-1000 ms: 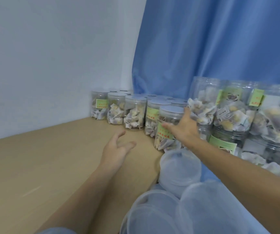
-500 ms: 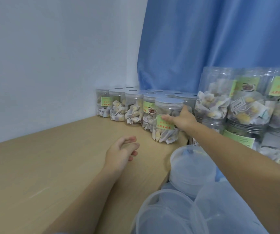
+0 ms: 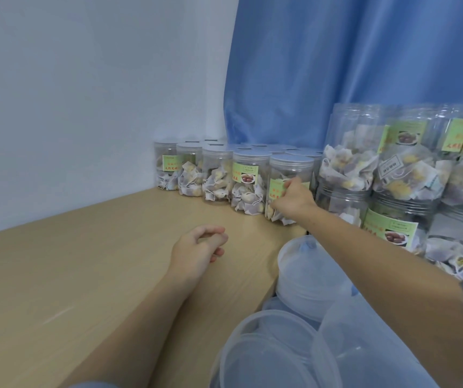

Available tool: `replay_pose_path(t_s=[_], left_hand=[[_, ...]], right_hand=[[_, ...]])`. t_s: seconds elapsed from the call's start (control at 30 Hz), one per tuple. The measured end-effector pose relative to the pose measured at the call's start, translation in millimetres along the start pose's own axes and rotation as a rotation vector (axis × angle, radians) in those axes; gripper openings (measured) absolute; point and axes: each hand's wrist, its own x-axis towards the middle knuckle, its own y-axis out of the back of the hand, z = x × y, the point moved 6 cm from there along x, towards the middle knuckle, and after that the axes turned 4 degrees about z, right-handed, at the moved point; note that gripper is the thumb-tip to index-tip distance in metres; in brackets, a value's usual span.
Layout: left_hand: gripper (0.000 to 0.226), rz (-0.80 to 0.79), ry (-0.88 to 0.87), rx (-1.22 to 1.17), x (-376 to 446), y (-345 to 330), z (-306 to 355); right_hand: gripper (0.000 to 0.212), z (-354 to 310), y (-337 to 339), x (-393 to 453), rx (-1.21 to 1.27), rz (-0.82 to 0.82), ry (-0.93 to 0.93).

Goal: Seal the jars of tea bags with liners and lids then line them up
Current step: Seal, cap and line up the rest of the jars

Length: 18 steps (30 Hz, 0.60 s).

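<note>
- Nearest you, at the worktop's (image 3: 57,275) near right edge, lies a heap of translucent round plastic lids (image 3: 275,351), smooth and cloudy, overlapping one another.
- Your left hand (image 3: 196,253) hangs over the pale wood-grain worktop with fingers loosely curled and holding nothing; half a second ago it sat much the same, and a second ago its fingers were spread.
- Your right hand (image 3: 292,198) grips the side of the front jar (image 3: 289,189), fingers curled round its green label. A second ago that hand only reached for the jar's rim, and it has since slid down onto the label.
- That jar is clear, ribbed at the neck, capped with a flat lid, and full of crumpled white tea bags. It stands at the near end of the row of sealed jars (image 3: 219,175) that runs along the worktop's far edge into the corner.
- The labels are green with red characters and a small photo of brown fruit; the writing is too blurred to read.
- To the right, unlidded jars (image 3: 392,177) are stacked on their sides.
- Behind hang a pleated blue curtain (image 3: 350,65) and a plain white wall (image 3: 85,79).
</note>
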Motion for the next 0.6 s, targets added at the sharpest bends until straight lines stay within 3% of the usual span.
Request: replay_pose_path(t_s=[0.17, 0.37, 0.6], left_hand=[[0.009, -0.004, -0.005, 0.015, 0, 0, 1], [0.01, 0.002, -0.003, 0.036, -2, 0, 2], [0.017, 0.0, -0.039, 0.17, -13, -12, 18]], right_hand=[[0.061, 5, 4, -3, -0.003, 0.053, -0.036], [0.068, 3, -7, -6, 0.022, -0.16, 0.072], [0.058, -9, 5, -30, -0.006, -0.317, 0.103]])
